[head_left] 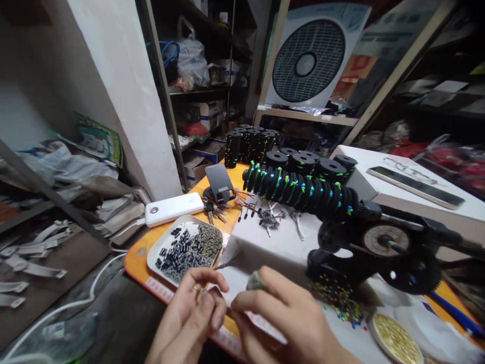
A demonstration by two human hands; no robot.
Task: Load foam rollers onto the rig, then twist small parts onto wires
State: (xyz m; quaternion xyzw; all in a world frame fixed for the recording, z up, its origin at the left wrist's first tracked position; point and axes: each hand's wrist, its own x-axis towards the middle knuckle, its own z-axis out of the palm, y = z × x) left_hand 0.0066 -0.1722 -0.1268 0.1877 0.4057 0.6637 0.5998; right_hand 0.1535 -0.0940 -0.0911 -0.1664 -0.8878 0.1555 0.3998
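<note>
My left hand [199, 311] is closed in a pinch at the table's front edge. A tiny yellowish thing shows among its fingers, too small to name. Close beside it, my right hand [282, 313] pinches thumb to fingers; whatever it holds there is hidden. A greenish wrap [255, 281] sits on one of its fingers. Just beyond my left hand lies a white tray [153, 251] of short black tubes and small grey and yellow beads. Past my right hand stands a black geared winder [386, 240] bearing a ridged black foam roll [299, 189] wound with green line.
Several black foam spools [303, 162] stand at the back. A white power bank [174, 209], keys [215, 212] and a dark phone stand [220, 183] lie left. Right are loose coloured beads [346, 308], a dish of gold pieces [396, 338] and a phone [417, 187] on a white box.
</note>
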